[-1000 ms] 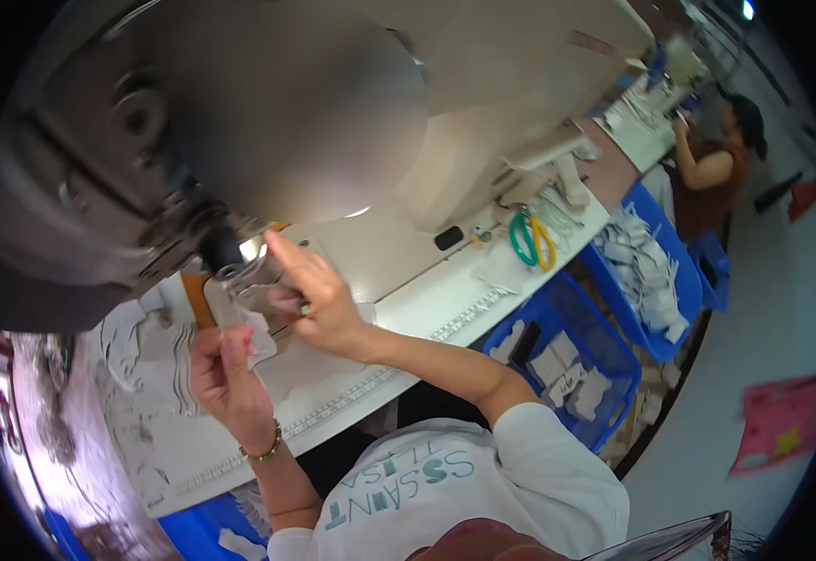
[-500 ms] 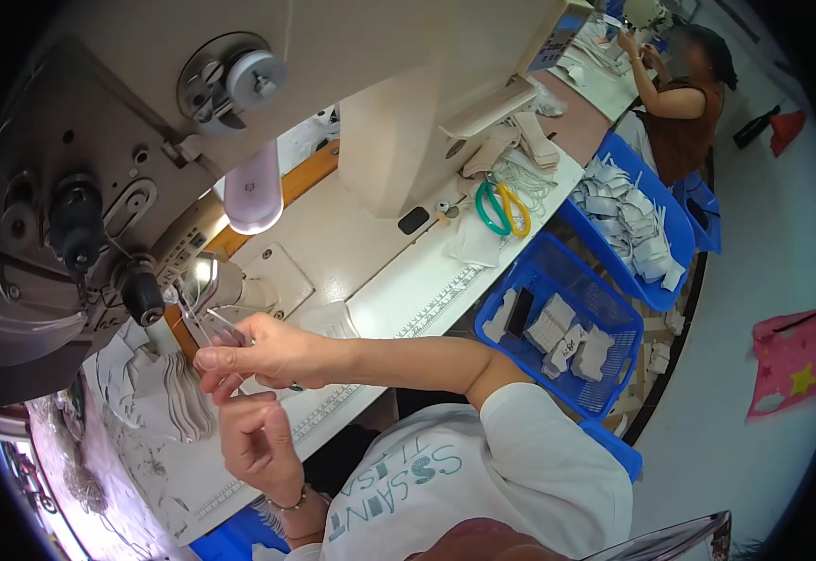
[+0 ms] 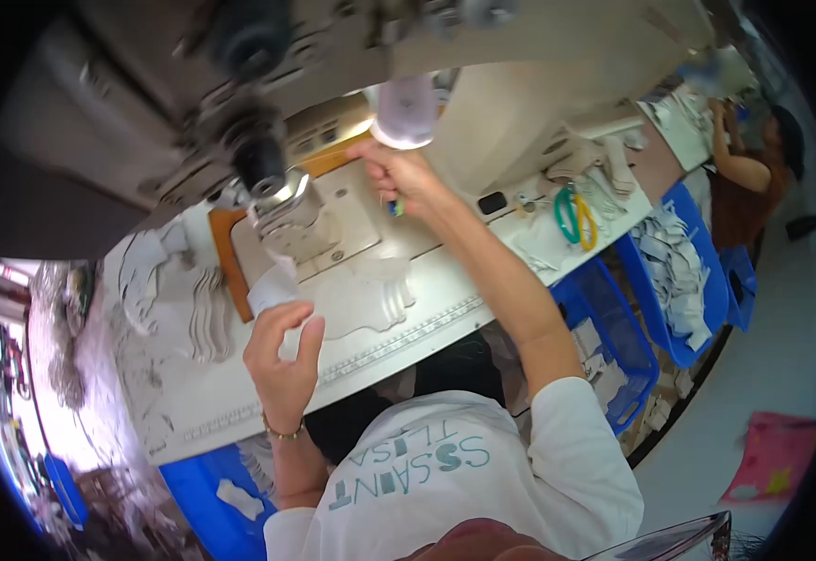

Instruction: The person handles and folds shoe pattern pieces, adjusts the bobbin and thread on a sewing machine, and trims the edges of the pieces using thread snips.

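My left hand (image 3: 282,360) is over the front of the sewing machine table, with thumb and fingers curved and apart. Just beyond its fingertips lies a white fabric piece (image 3: 275,286), close to the machine's needle area (image 3: 286,210). My right hand (image 3: 402,179) is further back on the machine bed, below the pale lilac lamp-like part (image 3: 404,112). Its fingers are curled around a small tool with a green and blue end (image 3: 395,208); the rest of the tool is hidden. Stacked light fabric pieces (image 3: 371,294) lie between my hands and the ruler strip.
Scissors with green and yellow handles (image 3: 576,217) lie at the table's right end. Blue baskets (image 3: 628,397) with fabric pieces stand on the right. More layered pieces (image 3: 207,313) lie left on the table. A co-worker (image 3: 754,182) sits at the far right.
My right hand has moved away from my left hand, back and right over the machine bed. My left hand has risen slightly and its fingers have parted. The camera view has shifted.
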A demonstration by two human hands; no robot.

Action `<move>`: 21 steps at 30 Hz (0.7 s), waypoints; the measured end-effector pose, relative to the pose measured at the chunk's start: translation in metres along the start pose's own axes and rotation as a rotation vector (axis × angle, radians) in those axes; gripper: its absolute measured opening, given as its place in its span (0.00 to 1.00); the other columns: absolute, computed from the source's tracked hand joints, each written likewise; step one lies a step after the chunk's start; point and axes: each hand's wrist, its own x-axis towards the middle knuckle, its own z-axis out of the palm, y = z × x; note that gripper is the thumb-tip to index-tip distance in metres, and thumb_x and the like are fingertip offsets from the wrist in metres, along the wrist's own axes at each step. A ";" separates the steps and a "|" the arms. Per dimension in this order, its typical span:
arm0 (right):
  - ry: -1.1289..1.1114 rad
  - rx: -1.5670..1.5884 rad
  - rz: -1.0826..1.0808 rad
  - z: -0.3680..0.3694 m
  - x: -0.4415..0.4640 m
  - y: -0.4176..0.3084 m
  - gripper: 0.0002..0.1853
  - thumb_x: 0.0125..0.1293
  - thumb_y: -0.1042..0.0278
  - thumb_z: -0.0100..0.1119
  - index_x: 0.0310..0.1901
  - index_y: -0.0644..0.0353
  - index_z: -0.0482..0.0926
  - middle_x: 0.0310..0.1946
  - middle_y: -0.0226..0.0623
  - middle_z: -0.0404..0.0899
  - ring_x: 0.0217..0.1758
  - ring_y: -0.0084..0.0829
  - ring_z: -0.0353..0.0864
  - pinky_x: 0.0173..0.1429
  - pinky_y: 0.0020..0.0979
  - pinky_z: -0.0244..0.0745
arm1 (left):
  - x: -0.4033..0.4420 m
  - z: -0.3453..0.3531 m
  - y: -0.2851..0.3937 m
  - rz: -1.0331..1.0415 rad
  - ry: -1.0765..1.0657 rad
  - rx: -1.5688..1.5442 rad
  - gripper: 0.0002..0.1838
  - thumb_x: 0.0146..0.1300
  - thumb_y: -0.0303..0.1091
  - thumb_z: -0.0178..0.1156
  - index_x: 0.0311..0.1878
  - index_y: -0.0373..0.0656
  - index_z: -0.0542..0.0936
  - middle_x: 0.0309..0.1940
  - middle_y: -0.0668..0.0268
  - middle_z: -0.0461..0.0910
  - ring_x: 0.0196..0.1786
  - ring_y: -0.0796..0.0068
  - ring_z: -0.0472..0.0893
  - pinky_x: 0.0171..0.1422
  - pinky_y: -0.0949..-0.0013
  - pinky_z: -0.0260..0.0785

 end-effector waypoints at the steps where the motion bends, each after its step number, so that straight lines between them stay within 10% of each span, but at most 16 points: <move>1: 0.089 -0.263 -0.021 -0.003 -0.004 0.004 0.11 0.64 0.63 0.49 0.40 0.61 0.76 0.17 0.21 0.67 0.16 0.11 0.61 0.15 0.16 0.48 | 0.001 -0.005 -0.010 -0.060 0.031 0.038 0.08 0.50 0.24 0.63 0.35 0.35 0.78 0.32 0.61 0.79 0.33 0.72 0.77 0.38 0.74 0.68; 3: 0.234 -0.964 -0.271 -0.023 -0.006 0.024 0.15 0.62 0.65 0.51 0.47 0.63 0.75 0.35 0.34 0.77 0.35 0.24 0.73 0.38 0.25 0.70 | 0.002 -0.017 -0.027 -0.166 0.091 0.119 0.09 0.51 0.27 0.63 0.36 0.37 0.79 0.32 0.61 0.79 0.34 0.71 0.77 0.37 0.73 0.68; 5: 0.304 -1.179 -0.567 -0.035 -0.020 0.033 0.21 0.54 0.69 0.55 0.52 0.62 0.72 0.43 0.45 0.74 0.39 0.35 0.71 0.47 0.31 0.68 | 0.002 -0.029 -0.044 -0.222 0.118 0.213 0.10 0.51 0.30 0.63 0.37 0.37 0.79 0.32 0.61 0.79 0.35 0.69 0.77 0.38 0.71 0.68; 10: 0.278 -0.866 -0.361 0.004 -0.074 0.036 0.15 0.55 0.72 0.60 0.45 0.63 0.77 0.34 0.32 0.77 0.26 0.19 0.65 0.38 0.22 0.68 | 0.003 -0.030 -0.071 -0.245 0.002 0.428 0.21 0.49 0.38 0.64 0.45 0.39 0.76 0.40 0.59 0.75 0.44 0.59 0.72 0.51 0.61 0.63; 21: 0.005 -0.963 -0.292 0.084 -0.070 0.094 0.14 0.55 0.63 0.60 0.38 0.64 0.76 0.26 0.39 0.79 0.29 0.37 0.79 0.34 0.32 0.71 | 0.035 -0.013 -0.095 -0.248 -0.195 0.363 0.52 0.38 0.50 0.69 0.65 0.40 0.55 0.51 0.56 0.72 0.54 0.52 0.69 0.60 0.56 0.56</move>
